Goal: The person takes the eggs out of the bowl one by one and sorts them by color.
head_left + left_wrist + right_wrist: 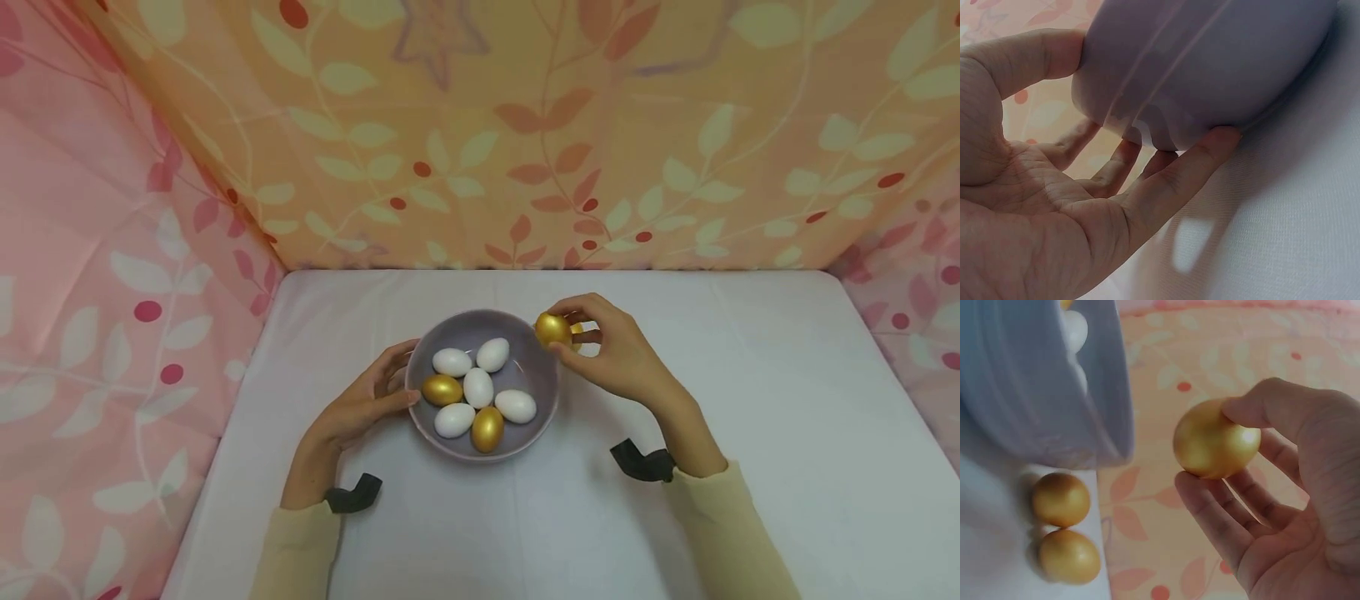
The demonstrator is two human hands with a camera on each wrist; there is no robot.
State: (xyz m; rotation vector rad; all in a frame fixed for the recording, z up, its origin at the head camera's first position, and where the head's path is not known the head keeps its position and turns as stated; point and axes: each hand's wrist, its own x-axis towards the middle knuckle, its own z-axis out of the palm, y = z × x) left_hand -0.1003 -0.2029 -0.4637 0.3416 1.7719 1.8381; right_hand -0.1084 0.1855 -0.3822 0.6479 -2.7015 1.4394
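Observation:
A round purple-grey bowl (538, 433) stands on the white table and holds several white eggs (478, 388) and two golden eggs (487, 429). My left hand (367, 400) holds its left side, the thumb at the rim and the fingertips against the outer wall, as the left wrist view shows. Between thumb and fingers, my right hand (618, 350) pinches another golden egg (1216, 439), raised beside the bowl's far right rim. Two more golden eggs (1061, 500) lie side by side on the table by the bowl, mostly hidden behind the right hand in the head view.
The white tablecloth (787, 400) reaches back to an orange leaf-patterned curtain (465, 150). Pink patterned cloth (97, 292) borders the table on the left and right. A black strap piece (643, 461) sits at each wrist.

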